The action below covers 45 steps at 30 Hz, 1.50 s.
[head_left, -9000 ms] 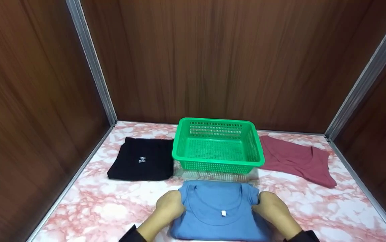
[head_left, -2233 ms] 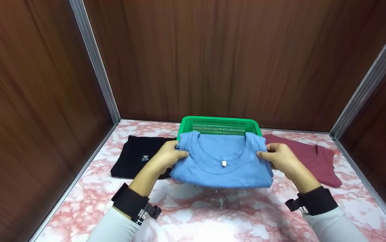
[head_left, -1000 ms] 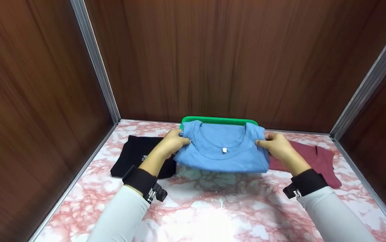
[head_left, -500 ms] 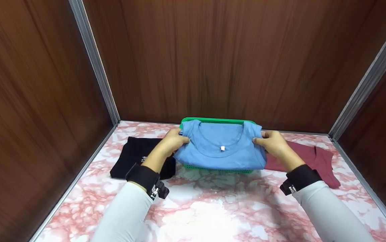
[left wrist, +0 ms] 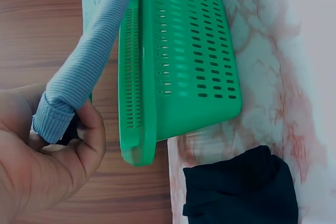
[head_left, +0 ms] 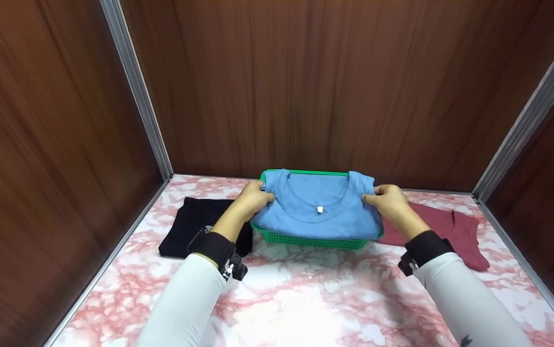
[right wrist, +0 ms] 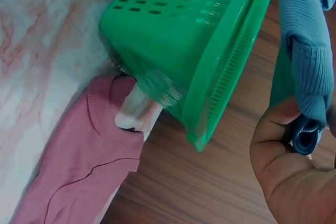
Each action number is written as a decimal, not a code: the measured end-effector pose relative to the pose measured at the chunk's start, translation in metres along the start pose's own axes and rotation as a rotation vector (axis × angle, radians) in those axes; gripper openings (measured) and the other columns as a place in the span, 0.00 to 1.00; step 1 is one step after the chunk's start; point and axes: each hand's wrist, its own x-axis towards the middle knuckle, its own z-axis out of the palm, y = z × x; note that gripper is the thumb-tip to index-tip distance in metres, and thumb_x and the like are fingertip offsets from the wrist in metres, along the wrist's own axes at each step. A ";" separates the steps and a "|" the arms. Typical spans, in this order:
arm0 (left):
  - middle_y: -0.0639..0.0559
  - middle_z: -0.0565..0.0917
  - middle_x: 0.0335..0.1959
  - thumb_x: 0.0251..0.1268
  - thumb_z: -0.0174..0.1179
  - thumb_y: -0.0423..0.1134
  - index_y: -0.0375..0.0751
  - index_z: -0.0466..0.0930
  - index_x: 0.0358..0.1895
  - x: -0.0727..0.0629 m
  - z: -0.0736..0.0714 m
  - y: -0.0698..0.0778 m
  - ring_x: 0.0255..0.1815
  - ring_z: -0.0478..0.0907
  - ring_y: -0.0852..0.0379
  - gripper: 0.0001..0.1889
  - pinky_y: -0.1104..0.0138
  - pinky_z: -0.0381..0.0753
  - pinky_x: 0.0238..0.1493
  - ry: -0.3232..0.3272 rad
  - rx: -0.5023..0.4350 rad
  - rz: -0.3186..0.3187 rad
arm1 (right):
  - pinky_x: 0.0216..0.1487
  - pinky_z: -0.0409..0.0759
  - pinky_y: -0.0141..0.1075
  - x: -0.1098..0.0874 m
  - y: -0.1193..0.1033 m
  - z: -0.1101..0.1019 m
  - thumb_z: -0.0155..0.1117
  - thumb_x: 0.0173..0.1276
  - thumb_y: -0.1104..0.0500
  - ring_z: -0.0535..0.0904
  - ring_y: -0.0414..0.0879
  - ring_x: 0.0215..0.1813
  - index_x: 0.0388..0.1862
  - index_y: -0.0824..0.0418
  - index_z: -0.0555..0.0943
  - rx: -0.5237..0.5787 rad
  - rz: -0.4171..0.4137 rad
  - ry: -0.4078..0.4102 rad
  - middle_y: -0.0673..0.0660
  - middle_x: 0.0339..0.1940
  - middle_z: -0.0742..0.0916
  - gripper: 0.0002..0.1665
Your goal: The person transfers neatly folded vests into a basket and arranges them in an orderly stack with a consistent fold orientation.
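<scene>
I have the folded blue shirt [head_left: 315, 224] held up over the green basket [left wrist: 189, 109], neckline toward the far side, its small white tag [head_left: 319, 210] facing up. From the head view it covers nearly the whole opening; both wrist views show its rolled shoulder ends above the rim, apart from it. My left hand [head_left: 252, 198] pinches one shoulder and my right hand [head_left: 389, 202] pinches the other, thumbs on top, so the cloth hangs between them.

I judge the step in hand to be placing the shirt into the basket. The next move seems to call for lowering both sides together, keeping the fold level and easing the front edge inside the rim before letting go; uneven release could let the fold slump open.

Around this, the black folded garment [head_left: 178, 236] lies on the counter [head_left: 296, 299] to the left, the maroon garment [head_left: 455, 236] to the right, and the wood-panelled back wall [head_left: 315, 86] stands behind.

I cannot see the basket's floor or anything in it, nor the shirt's underside. My left forearm blocks part of the black garment and its print; the right arm overlaps the maroon one. Both wrist views cut the shirt off.
</scene>
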 end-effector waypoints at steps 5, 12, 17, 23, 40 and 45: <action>0.40 0.74 0.66 0.64 0.57 0.28 0.29 0.74 0.64 0.005 0.002 -0.002 0.59 0.68 0.48 0.23 0.59 0.72 0.60 0.020 -0.014 0.010 | 0.40 0.77 0.31 0.003 0.000 0.001 0.64 0.74 0.54 0.75 0.50 0.47 0.53 0.75 0.79 -0.033 -0.020 0.031 0.62 0.47 0.80 0.23; 0.41 0.75 0.63 0.64 0.56 0.28 0.29 0.75 0.61 0.010 0.004 0.000 0.57 0.68 0.49 0.22 0.60 0.70 0.58 0.041 -0.013 0.029 | 0.37 0.76 0.30 0.007 -0.002 0.001 0.65 0.71 0.56 0.77 0.48 0.43 0.48 0.75 0.82 -0.069 -0.072 0.093 0.61 0.43 0.83 0.20; 0.40 0.71 0.72 0.67 0.55 0.29 0.29 0.69 0.71 0.012 0.004 0.001 0.65 0.67 0.49 0.28 0.58 0.70 0.65 0.040 -0.024 0.015 | 0.36 0.76 0.29 0.010 -0.004 0.002 0.65 0.71 0.57 0.78 0.48 0.43 0.49 0.76 0.82 -0.084 -0.079 0.126 0.62 0.43 0.84 0.20; 0.38 0.65 0.77 0.69 0.55 0.29 0.30 0.61 0.77 0.015 0.004 -0.001 0.75 0.62 0.46 0.33 0.53 0.65 0.75 0.066 -0.033 -0.003 | 0.38 0.76 0.31 0.016 -0.006 0.005 0.65 0.71 0.57 0.77 0.51 0.44 0.48 0.75 0.82 -0.102 -0.071 0.128 0.63 0.43 0.83 0.20; 0.36 0.73 0.71 0.68 0.57 0.28 0.30 0.69 0.73 0.022 0.016 0.002 0.74 0.67 0.43 0.29 0.54 0.67 0.74 0.178 0.032 0.024 | 0.41 0.76 0.35 0.020 -0.004 0.007 0.62 0.75 0.55 0.77 0.53 0.46 0.56 0.76 0.79 -0.111 -0.023 0.136 0.64 0.45 0.81 0.24; 0.36 0.74 0.71 0.68 0.56 0.29 0.31 0.70 0.72 0.023 0.021 0.000 0.73 0.68 0.44 0.28 0.54 0.69 0.73 0.189 0.065 0.026 | 0.42 0.76 0.37 0.020 0.001 0.008 0.61 0.76 0.54 0.76 0.53 0.47 0.57 0.76 0.78 -0.099 -0.003 0.126 0.63 0.46 0.80 0.25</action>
